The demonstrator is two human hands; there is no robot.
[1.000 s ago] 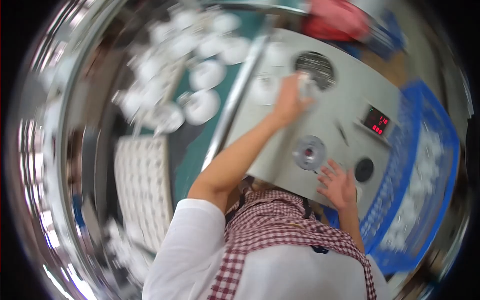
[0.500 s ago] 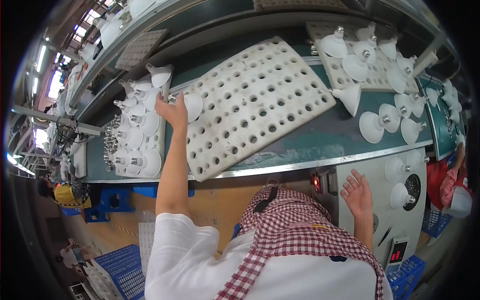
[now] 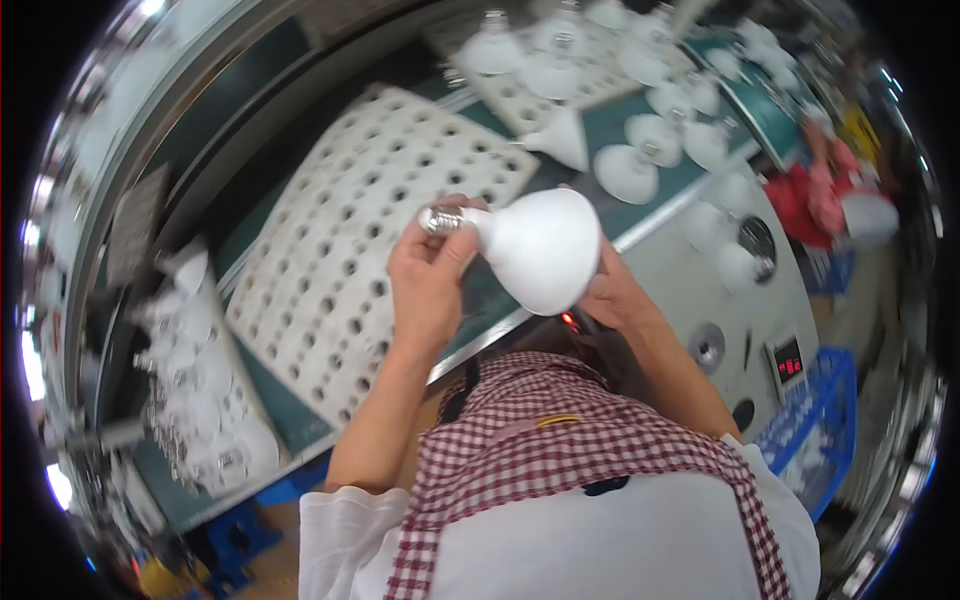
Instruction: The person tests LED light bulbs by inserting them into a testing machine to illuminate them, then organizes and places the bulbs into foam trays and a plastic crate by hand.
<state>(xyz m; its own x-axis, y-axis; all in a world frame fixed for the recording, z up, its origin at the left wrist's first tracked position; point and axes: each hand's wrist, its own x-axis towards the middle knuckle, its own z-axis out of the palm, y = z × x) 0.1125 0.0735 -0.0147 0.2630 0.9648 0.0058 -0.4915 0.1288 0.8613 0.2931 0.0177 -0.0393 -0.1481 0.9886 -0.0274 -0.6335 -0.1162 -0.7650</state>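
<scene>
The held bulb (image 3: 548,252) is plain white, with a shiny silver screw cap (image 3: 440,220). White also colours the bulbs (image 3: 628,174) on the far side and the shirt (image 3: 660,545). The apron (image 3: 520,450) is checked in dark red and white, with a small yellow strip (image 3: 557,421) on it. The foam board (image 3: 335,235) is off-white, patterned with rows of dark round holes. The desk (image 3: 303,425) beneath is green, edged in silver metal; the other desk (image 3: 660,262) is pale grey. Its display (image 3: 789,362) glows red on black. The basket (image 3: 838,385) is bright blue, the stool (image 3: 235,535) blue too, and a co-worker's clothing (image 3: 795,205) red.
</scene>
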